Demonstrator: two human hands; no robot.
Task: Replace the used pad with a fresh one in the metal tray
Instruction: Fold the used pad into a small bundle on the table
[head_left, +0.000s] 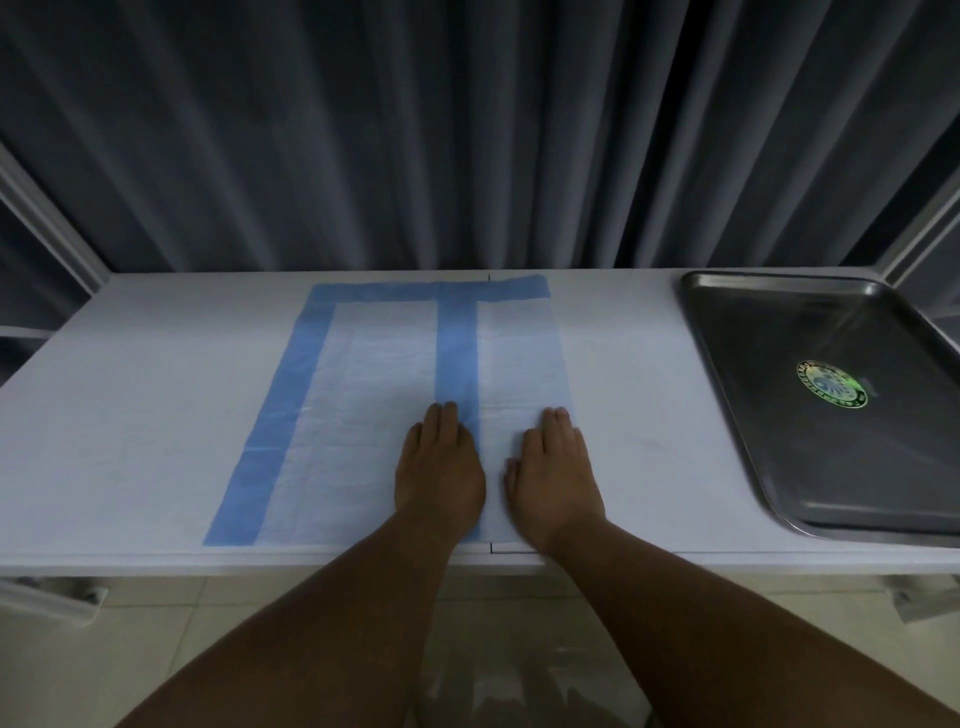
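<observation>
A white pad with blue borders (363, 395) lies flat on the white table (130, 415), its right part folded over so a blue strip runs down the middle. My left hand (439, 467) rests palm down on that blue strip near the front edge, fingers together. My right hand (553, 478) presses flat on the folded flap just to the right of it. Neither hand grips anything. The metal tray (779, 415) sits at the table's right end, well apart from both hands, with only a round green sticker (832, 384) inside and no pad.
A dark pleated curtain (467, 130) hangs right behind the table. Pale metal frame posts stand at the far left (47, 223) and far right (919, 234). Tiled floor (156, 649) shows below the front edge.
</observation>
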